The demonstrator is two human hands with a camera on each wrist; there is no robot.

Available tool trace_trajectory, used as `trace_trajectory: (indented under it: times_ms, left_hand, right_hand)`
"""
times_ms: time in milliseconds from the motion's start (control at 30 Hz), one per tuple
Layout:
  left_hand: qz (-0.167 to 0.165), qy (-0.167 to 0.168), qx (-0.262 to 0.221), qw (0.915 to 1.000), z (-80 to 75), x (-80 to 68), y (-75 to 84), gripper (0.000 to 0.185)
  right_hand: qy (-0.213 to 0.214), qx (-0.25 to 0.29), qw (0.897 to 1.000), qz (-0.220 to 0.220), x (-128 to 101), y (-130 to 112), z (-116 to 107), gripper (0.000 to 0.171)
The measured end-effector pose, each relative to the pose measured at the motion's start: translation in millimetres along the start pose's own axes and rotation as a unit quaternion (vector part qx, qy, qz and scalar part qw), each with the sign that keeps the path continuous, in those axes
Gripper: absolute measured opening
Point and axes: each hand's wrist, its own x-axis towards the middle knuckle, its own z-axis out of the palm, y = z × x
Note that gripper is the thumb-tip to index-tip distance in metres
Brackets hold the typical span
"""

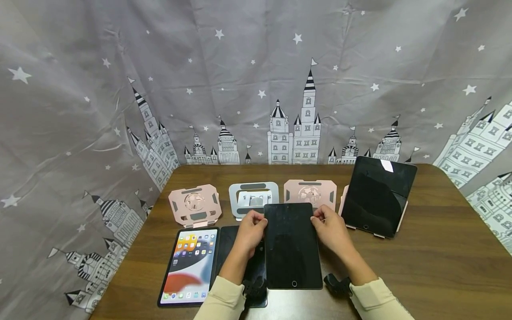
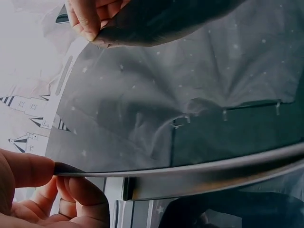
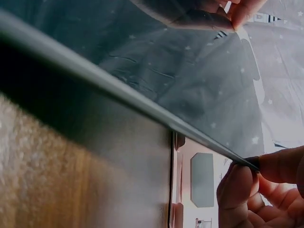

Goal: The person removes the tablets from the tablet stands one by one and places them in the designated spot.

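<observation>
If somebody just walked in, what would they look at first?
Probably the dark tablet in the middle of the wooden table, held at its far corners by the left hand and the right hand. Next, the lit tablet with colourful icons, lying flat at the front left. Behind stand three empty stands, two pink and one silver, and another dark tablet propped up at the right.
</observation>
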Motion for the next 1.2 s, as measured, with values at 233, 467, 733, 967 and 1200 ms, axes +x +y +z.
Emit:
trace_trajectory:
  times_ms: [233,467,733,967,1200]
  left_hand:
    - [0.003,0.0,0.032,0.9995,-0.4,-1.7,-3.3,0.007]
    - [0.002,-0.002,0.057,0.9984,-3.2,-4.3,-7.3,0.005]
    - [-0.005,-0.018,0.106,0.9942,-6.8,-2.7,-11.6,0.004]
    - [-0.022,-0.027,0.124,0.9916,-8.6,-5.7,-13.4,0.005]
    - [-0.01,-0.016,0.123,0.9922,-9.9,-5.3,-15.3,0.005]
  right_hand:
    - [-0.024,-0.011,1.0,-0.008,0.1,2.1,-1.3,0.005]
    - [-0.048,-0.033,0.998,-0.005,-1.3,6.1,0.1,0.005]
    - [-0.075,-0.01,0.997,0.004,-1.2,12.0,4.9,0.009]
    - [-0.08,-0.02,0.997,-0.006,-1.2,15.3,7.7,0.012]
    - [-0.083,-0.026,0.996,-0.012,-1.2,16.6,9.1,0.012]
